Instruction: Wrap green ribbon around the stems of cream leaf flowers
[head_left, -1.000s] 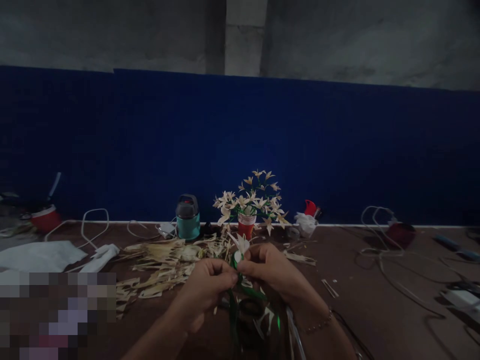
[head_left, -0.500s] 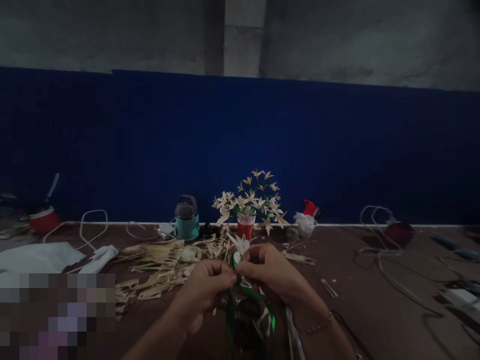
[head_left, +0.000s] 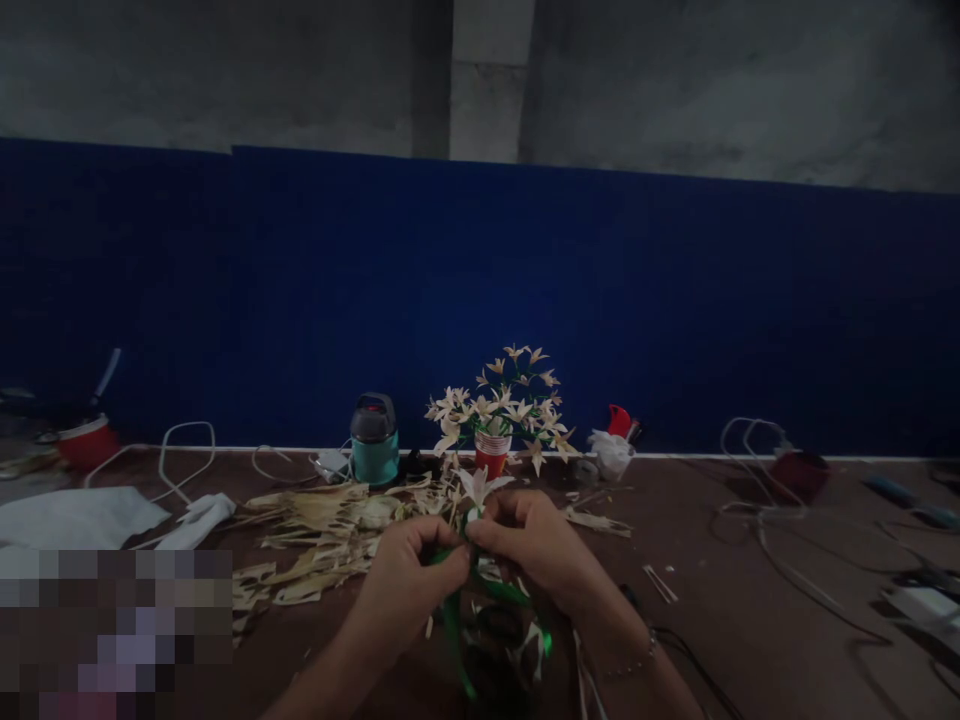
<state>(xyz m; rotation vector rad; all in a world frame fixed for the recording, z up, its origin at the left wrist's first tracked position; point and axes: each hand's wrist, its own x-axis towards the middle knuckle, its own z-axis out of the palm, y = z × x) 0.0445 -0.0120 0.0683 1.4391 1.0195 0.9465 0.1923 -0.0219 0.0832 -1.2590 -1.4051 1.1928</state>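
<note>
Flower (head_left: 480, 487) — pale, with pointed petals — sits upright at your right fingertips, just above the near-centre of the brown table (head_left: 720, 640). Your right hand (head_left: 544, 545) grips it near the base between thumb and forefinger. Your left hand (head_left: 412, 565) pinches green ribbon (head_left: 452, 625) between thumb and forefinger, just left of and below the flower; its other fingers are curled.

Note the change over the last second: the flower's petals now face you at a different angle, and a length of ribbon shows against your left thumb. This suggests that the flower is being turned while the ribbon is guided at its base; you cannot confirm a completed wrap, because your fingertips cover the join. Both grips remain closed, so the work appears to be in progress.

Beyond your hands, a red cup (head_left: 490, 462) holds a flower bunch (head_left: 510, 408). A dry husk pile (head_left: 330, 510) lies to the left.
</note>
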